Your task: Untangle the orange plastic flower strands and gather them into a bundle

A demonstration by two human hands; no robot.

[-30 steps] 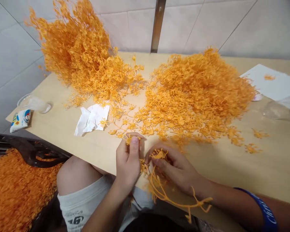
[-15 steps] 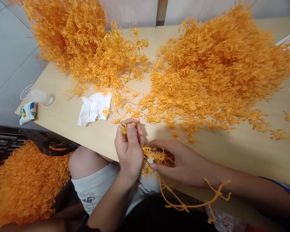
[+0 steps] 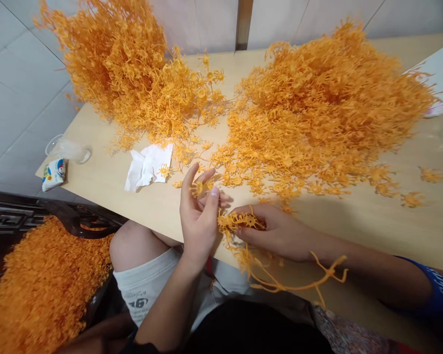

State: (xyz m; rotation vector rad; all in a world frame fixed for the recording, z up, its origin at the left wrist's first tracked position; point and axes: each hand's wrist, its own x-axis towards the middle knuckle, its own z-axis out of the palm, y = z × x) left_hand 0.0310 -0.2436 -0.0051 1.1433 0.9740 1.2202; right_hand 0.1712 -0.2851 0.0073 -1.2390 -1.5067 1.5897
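Note:
My left hand (image 3: 197, 221) is loosely curled, its index finger raised and its thumb apart. A small orange plastic flower piece (image 3: 201, 187) with thin spiky arms rests among its fingers. Beside it, my right hand (image 3: 276, 231) pinches a row of orange plastic flower pieces (image 3: 239, 221) between thumb and fingers, close to the left palm. From below that bunch a branched orange plastic stem (image 3: 299, 285) hangs and curves to the right, under my right wrist. The right fingers' far sides are hidden.
Two large heaps of orange plastic flowers, left (image 3: 133, 73) and right (image 3: 328, 113), cover the table's back. White tissue (image 3: 147, 167), a clear plastic cup (image 3: 72, 150) and a small packet (image 3: 54, 174) lie left. Another orange heap (image 3: 47, 290) stands beside my knee.
My left fingers have loosened and spread around the flower piece. My right hand has moved slightly up with its bunch, and the hanging stem has risen with it. The camera view has shifted.

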